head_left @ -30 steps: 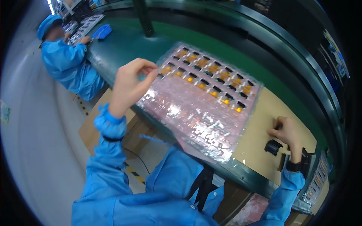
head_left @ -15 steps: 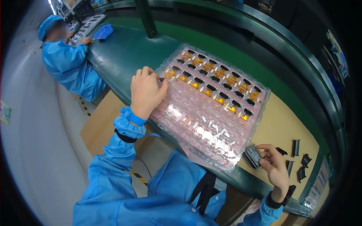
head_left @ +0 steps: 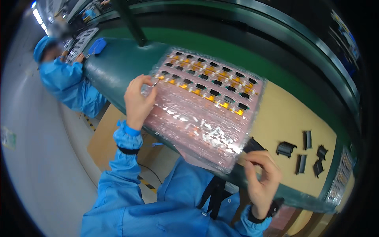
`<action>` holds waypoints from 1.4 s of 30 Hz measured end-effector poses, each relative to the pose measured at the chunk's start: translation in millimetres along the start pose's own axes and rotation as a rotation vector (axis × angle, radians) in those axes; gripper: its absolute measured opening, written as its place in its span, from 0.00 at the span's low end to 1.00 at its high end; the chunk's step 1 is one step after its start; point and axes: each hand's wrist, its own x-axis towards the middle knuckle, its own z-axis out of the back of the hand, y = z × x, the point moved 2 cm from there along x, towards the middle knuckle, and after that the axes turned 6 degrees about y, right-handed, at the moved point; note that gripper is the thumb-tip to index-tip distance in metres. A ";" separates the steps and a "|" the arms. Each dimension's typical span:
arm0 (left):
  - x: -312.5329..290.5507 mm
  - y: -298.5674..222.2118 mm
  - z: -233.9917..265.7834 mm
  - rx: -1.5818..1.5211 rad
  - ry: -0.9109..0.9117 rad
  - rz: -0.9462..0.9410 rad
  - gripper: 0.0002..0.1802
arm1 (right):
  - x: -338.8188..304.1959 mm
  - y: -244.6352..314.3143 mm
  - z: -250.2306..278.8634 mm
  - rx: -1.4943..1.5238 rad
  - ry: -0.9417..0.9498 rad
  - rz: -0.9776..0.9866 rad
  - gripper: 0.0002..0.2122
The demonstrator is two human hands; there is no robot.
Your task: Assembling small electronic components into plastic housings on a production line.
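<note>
A clear plastic tray (head_left: 189, 130) with a pink tint lies slantwise on the bench in front of me. Its far rows hold several small black electronic parts with orange tabs; its near pockets show none. At the tray's left edge, my left hand (head_left: 138, 103) pinches a small shiny electronic part (head_left: 155, 83) between thumb and fingertips, mostly hidden by the fingers. By the tray's near right corner is my right hand (head_left: 263, 177), thumb and fingers apart with nothing visible in them. Just beyond its fingers a dark block-shaped fixture (head_left: 256, 144) lies on the bench, partly covered.
Several black brackets (head_left: 301, 164) lie on the tan board (head_left: 294, 114) to the right. Another filled tray (head_left: 340, 175) stands at the far right edge. A green post (head_left: 132, 23) rises behind the bench. A co-worker in blue (head_left: 67, 77) sits at far left near a blue bin (head_left: 97, 46).
My right hand has let go of the grey fixture and moved left to the tray's corner. My left hand has drawn slightly back from the tray with a small part. The view has shifted.
</note>
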 end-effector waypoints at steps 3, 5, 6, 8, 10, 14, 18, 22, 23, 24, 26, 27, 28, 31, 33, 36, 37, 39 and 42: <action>-27.7 -58.0 1.3 -0.048 -0.035 -0.234 0.06 | -5.2 -15.0 -31.6 0.445 0.008 -0.159 0.05; -53.8 -94.1 3.5 0.033 -0.051 -0.567 0.07 | -3.2 -13.7 -48.7 0.611 0.088 -0.280 0.09; -69.0 -108.3 6.7 0.025 -0.023 -0.699 0.08 | -3.7 -15.5 -52.5 0.625 0.144 -0.298 0.10; -92.9 -134.7 16.4 0.014 0.077 -0.774 0.09 | -9.3 -16.1 -49.5 0.687 0.120 -0.310 0.11; -105.6 -151.2 13.3 0.002 0.195 -0.824 0.10 | -8.5 -14.0 -39.7 0.727 0.118 -0.329 0.10; -124.1 -170.4 4.6 -0.107 0.195 -0.938 0.08 | -22.0 -17.5 -31.1 0.742 0.006 -0.299 0.07; -123.1 -179.5 -6.0 -0.396 0.265 -0.779 0.10 | -31.8 -25.7 -18.5 0.688 -0.067 -0.263 0.07; -114.8 -183.0 -17.3 -0.803 0.534 -0.279 0.11 | -36.5 -38.6 -7.7 0.775 -0.071 -0.189 0.08; -114.5 -183.5 -23.1 -0.901 0.637 -0.152 0.11 | -38.1 -37.7 -6.0 0.766 -0.064 -0.195 0.08; -111.3 -188.0 -27.6 -0.929 0.651 -0.135 0.10 | -37.9 -37.3 -5.4 0.756 -0.080 -0.184 0.08; -108.0 -193.4 -27.1 -0.933 0.663 -0.139 0.09 | -37.0 -36.3 -5.5 0.745 -0.092 -0.175 0.08; -107.6 -195.4 -26.5 -0.935 0.677 -0.147 0.08 | -36.4 -34.7 -4.7 0.726 -0.073 -0.148 0.08; -108.0 -195.2 -26.7 -0.934 0.673 -0.144 0.08 | -35.9 -33.6 -4.2 0.708 -0.055 -0.121 0.08; -108.6 -194.0 -26.6 -0.966 0.682 -0.072 0.05 | -36.4 -35.1 -4.0 0.688 -0.019 -0.130 0.08; -106.7 -197.5 -22.8 -0.962 0.664 -0.086 0.05 | -36.4 -34.7 -5.1 0.685 -0.024 -0.145 0.08; -106.2 -194.9 -22.9 -0.977 0.683 -0.084 0.05 | -37.5 -33.4 -7.1 0.675 -0.035 -0.154 0.08; -105.9 -193.8 -23.2 -0.978 0.684 -0.083 0.05 | -37.0 -32.7 -8.0 0.671 -0.040 -0.146 0.08; -105.9 -191.4 -24.0 -0.982 0.690 -0.059 0.05 | -35.1 -29.9 -9.6 0.669 -0.036 -0.139 0.08; -106.0 -188.5 -22.5 -1.005 0.706 0.010 0.05 | -34.3 -29.7 -12.6 0.666 -0.019 -0.140 0.08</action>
